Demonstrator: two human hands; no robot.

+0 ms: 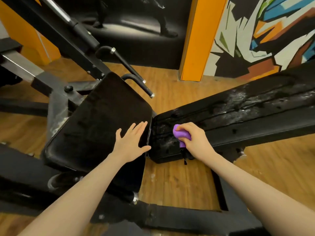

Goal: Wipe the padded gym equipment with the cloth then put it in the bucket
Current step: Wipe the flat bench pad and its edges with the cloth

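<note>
A black padded bench stands before me in two parts: a seat pad [102, 120] on the left and a long back pad [238, 108] running to the right, streaked with white residue. My right hand [194, 140] is shut on a bunched purple cloth [180, 134] and presses it onto the near end of the back pad. My left hand [131, 140] lies flat with fingers spread on the right edge of the seat pad. No bucket is in view.
The bench's black steel frame [170, 217] crosses the wooden floor [177, 183] below my arms. A black machine with chrome-tipped handles [134, 74] stands at the back left. An orange pillar [199, 38] and a painted wall [265, 31] close the back.
</note>
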